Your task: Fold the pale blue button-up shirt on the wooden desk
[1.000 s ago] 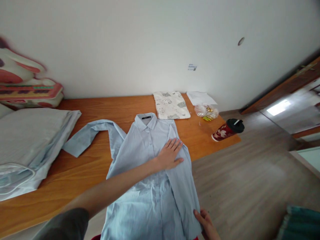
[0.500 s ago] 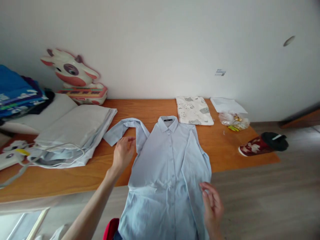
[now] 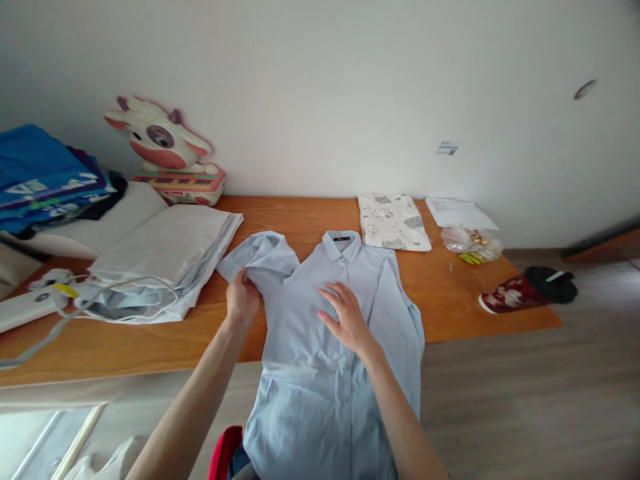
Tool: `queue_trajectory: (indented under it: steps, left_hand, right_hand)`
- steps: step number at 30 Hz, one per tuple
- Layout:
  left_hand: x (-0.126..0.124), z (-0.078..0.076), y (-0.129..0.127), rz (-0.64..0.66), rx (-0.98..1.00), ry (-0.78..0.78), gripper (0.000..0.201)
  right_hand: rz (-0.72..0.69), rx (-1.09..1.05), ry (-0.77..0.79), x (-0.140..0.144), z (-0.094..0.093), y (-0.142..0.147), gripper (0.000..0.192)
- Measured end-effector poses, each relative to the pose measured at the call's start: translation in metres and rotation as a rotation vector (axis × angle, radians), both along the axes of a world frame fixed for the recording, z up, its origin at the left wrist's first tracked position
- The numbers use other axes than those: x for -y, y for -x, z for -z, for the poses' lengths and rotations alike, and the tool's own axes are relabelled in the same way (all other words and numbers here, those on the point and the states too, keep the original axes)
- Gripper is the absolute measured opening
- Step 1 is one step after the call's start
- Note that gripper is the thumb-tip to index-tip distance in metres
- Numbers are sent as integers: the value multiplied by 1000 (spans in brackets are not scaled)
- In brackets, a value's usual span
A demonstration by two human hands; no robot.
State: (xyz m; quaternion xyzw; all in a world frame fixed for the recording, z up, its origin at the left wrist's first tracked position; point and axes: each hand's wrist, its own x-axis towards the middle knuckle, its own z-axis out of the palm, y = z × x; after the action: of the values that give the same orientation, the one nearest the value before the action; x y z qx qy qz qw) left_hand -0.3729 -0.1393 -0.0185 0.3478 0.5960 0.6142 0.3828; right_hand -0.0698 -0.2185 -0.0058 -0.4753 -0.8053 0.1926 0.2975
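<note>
- Shirt (image 3: 345,333): our light blue shirt lies front up in the middle of the frame, its collar toward the wall and its lower half hanging off the front edge of the tabletop (image 3: 150,347).
- We think it is soft, thin and light. It will bend and wrinkle easily, and it may slide off the smooth wood.
- Our left hand (image 3: 243,298) has its fingers closed, pinching the sleeve (image 3: 260,257) by the shoulder.
- Our right hand (image 3: 345,317) lies flat on the chest, fingers spread.
- Good places to hold look like the shoulder seams, the sleeve end and the side edges.
- A small dark label (image 3: 342,238) sits inside the collar. Its words are too tiny to read.
- A little sticker (image 3: 447,148) on the wall, upper right, is too blurry to read.
</note>
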Motion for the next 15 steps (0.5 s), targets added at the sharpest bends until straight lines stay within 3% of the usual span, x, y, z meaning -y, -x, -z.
queue_trajectory:
  steps: [4,7,11,13,15]
  left_hand:
    - [13,2,29,-16,253,-52,24]
    - [10,-9,42,208,414,45,28]
    - [-24,-35,41,485,489,237,36]
    - [-45,-51,38,488,533,230,27]
    - [-60,-69,37,395,585,85,17]
  right_hand:
    - [18,195,16,-3,13,-2,63]
    - [15,242,7,1,12,0,66]
    - [17,262,1,2,9,1,64]
    - [19,264,-3,2,9,2,63]
    - [18,264,-6,2,10,2,63]
